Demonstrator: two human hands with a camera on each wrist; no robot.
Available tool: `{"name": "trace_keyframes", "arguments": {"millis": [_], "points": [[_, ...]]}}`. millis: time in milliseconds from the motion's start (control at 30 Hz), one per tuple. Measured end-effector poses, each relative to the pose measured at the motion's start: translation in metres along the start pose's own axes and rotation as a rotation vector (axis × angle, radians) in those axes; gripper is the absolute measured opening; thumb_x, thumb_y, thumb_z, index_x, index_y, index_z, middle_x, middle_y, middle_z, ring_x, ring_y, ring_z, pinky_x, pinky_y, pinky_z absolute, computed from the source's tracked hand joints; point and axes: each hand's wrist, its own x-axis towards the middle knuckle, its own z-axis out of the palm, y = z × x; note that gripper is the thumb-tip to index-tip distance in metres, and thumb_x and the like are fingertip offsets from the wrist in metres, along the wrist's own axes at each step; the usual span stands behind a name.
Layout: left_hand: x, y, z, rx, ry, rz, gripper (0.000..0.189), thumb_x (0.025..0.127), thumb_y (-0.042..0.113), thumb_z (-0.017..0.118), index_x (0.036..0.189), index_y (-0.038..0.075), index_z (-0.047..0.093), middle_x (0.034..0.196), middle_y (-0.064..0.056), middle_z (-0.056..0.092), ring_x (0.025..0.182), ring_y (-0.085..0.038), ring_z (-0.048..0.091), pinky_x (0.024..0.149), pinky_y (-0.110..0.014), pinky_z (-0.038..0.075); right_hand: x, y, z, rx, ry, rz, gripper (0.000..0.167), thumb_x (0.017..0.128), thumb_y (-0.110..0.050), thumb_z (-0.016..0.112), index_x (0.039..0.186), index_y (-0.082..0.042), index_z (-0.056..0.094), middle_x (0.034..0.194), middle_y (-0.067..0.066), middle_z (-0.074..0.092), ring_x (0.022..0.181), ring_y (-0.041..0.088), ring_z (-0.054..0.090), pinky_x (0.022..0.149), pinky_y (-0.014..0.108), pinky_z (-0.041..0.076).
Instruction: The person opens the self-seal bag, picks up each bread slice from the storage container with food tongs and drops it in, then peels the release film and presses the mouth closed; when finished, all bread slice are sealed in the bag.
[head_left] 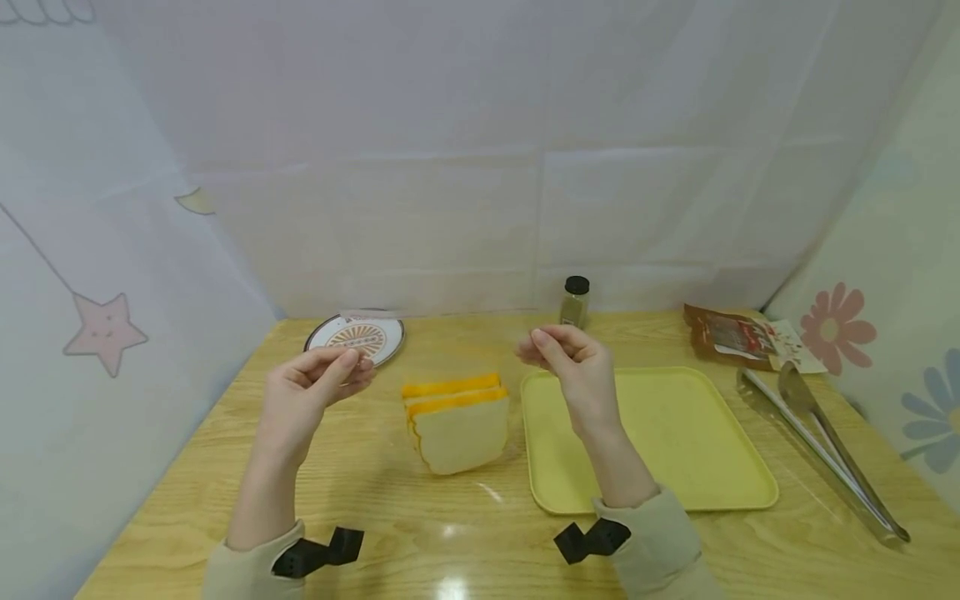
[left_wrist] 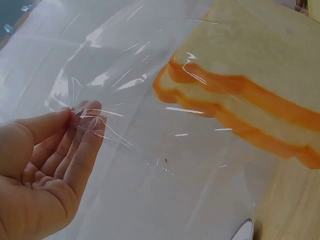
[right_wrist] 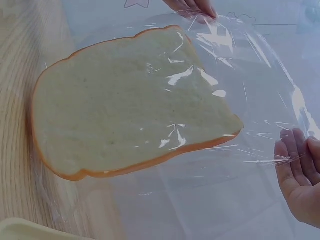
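Observation:
Two bread slices [head_left: 461,433] stand upright, one behind the other, inside a clear plastic bag [left_wrist: 130,75]. At the bag's top left corner my left hand [head_left: 318,387] pinches the film between thumb and fingers. My right hand [head_left: 577,367] pinches the opposite top corner, so the mouth is stretched between both hands above the bread. In the right wrist view the front bread slice [right_wrist: 130,100] shows a pale face with an orange-brown crust. Creases and glints run through the film from the left fingertips [left_wrist: 92,107].
A yellow tray [head_left: 697,450] lies right of the bread, partly behind my right forearm. Metal tongs [head_left: 825,450] and a brown food packet [head_left: 735,337] lie farther right. A patterned plate [head_left: 360,337] and a black-capped jar [head_left: 575,302] sit at the back of the wooden table [head_left: 360,517].

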Motion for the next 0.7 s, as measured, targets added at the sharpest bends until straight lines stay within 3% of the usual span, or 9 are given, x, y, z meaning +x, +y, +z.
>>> {"name": "trace_keyframes", "arguments": {"millis": [133,367,533,700], "points": [[0.000,0.000,0.001,-0.008,-0.009,0.019,0.016,0.090,0.002,0.060,0.103,-0.001,0.070,0.089,0.000,0.073,0.078,-0.013,0.071,0.074,-0.031,0.058,-0.001,0.001,-0.001,0.003,-0.009,-0.015,0.009,0.089,-0.003,0.062,0.090,-0.007,0.071,0.078,-0.003,0.073,0.073,0.014,0.071,0.075,0.031,0.059],[-0.003,0.001,0.006,-0.035,0.022,0.001,0.027,0.091,0.004,0.060,0.116,-0.006,0.063,0.094,0.002,0.072,0.080,-0.009,0.070,0.078,-0.027,0.058,-0.004,0.000,0.000,0.002,-0.022,-0.025,0.008,0.089,-0.003,0.063,0.093,-0.002,0.069,0.079,-0.003,0.073,0.075,0.013,0.071,0.077,0.031,0.059],[-0.003,0.003,0.017,-0.055,0.127,-0.012,0.017,0.090,0.005,0.062,0.104,0.004,0.071,0.085,0.002,0.071,0.074,-0.009,0.068,0.076,-0.027,0.058,-0.005,-0.003,-0.001,0.007,-0.041,-0.022,0.008,0.090,-0.004,0.062,0.091,-0.006,0.069,0.081,-0.005,0.073,0.077,0.012,0.071,0.078,0.029,0.058],[-0.002,0.004,0.025,-0.063,0.229,0.002,0.012,0.088,0.006,0.065,0.093,-0.002,0.071,0.075,0.001,0.070,0.065,-0.011,0.067,0.070,-0.028,0.059,-0.005,-0.007,-0.003,0.008,-0.060,-0.004,0.014,0.090,-0.005,0.061,0.088,-0.016,0.068,0.082,-0.005,0.072,0.078,0.011,0.071,0.080,0.029,0.058]]}}
